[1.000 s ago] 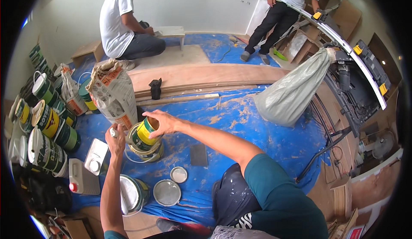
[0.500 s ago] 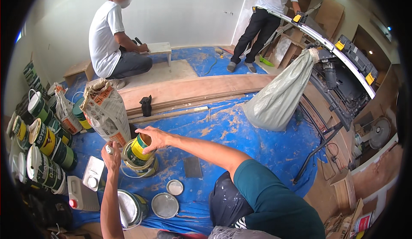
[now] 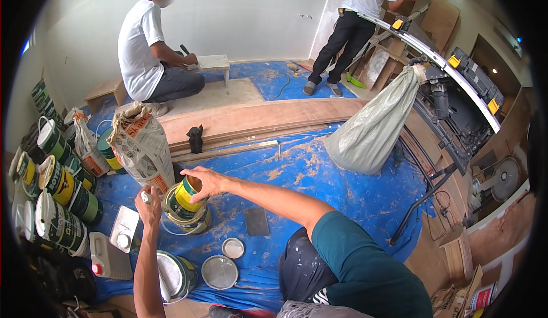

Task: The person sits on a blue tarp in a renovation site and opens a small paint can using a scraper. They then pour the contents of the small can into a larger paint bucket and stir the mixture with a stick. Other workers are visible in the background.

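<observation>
A small yellow and green paint can (image 3: 186, 194) is held tilted in the right hand (image 3: 206, 182), whose fingers are wrapped over its upper rim and side; the right forearm is stretched forward and to the left from the lower right of the view, elbow bent near the teal sleeve (image 3: 365, 266). The tilted can is held directly above a larger open paint can (image 3: 185, 220) that stands on the blue floor sheet (image 3: 319, 175). The left hand (image 3: 149, 204) is raised just beside the two cans, closed around a small pale object (image 3: 145, 195) that cannot be identified; its forearm rises nearly straight up from the lower edge.

Two round lids (image 3: 220, 272) lie on the sheet near the larger can, and another open can (image 3: 171, 273) stands by the left forearm. A white plastic jug (image 3: 108, 256) lies to the left, beside a row of stacked paint cans (image 3: 57, 204). A paper sack (image 3: 142, 149) stands just behind the cans. Further back, long wooden boards (image 3: 257, 118) lie across the floor, a crouching person (image 3: 151, 55) is at a small bench, and a second person (image 3: 354, 21) stands near a grey woven sack (image 3: 374, 127).
</observation>
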Tool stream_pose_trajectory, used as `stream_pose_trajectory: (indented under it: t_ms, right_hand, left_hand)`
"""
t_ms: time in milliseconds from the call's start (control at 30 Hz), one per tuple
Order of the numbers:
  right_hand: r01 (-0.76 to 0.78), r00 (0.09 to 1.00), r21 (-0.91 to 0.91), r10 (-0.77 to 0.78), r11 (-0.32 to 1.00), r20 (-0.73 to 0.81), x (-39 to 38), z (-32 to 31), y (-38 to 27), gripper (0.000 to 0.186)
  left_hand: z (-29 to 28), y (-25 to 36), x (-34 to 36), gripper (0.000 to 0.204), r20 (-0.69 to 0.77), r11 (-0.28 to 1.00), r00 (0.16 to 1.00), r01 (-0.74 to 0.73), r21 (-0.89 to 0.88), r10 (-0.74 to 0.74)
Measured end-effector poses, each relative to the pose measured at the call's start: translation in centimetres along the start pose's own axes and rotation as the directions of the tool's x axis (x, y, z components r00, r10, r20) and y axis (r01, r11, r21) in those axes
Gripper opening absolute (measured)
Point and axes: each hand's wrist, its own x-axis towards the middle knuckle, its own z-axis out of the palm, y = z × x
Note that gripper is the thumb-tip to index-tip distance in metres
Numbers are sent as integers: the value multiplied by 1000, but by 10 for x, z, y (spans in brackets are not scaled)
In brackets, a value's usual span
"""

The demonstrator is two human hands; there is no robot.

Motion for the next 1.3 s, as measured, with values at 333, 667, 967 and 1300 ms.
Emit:
stream_pose_trajectory:
  t_ms: [333, 667, 967, 1300]
  right_hand:
    - [40, 999, -6, -41, 999, -20, 4, 3, 1, 112]
    - [38, 999, -11, -38, 999, -13, 2, 2, 5, 113]
    - [39, 998, 10, -38, 999, -41, 4, 3, 3, 114]
    - [39, 998, -8, -39, 999, -40, 0, 6, -1, 111]
  left_hand:
    - [-2, -6, 3, 32, -19, 1000, 1000, -5, 31, 5]
    - [1, -7, 2, 30, -28, 999, 999, -17, 41, 18]
    - [-1, -8, 4, 31, -27, 998, 999, -25, 63, 27]
    - [-3, 2, -4, 20, -37, 998, 998, -45, -46, 44]
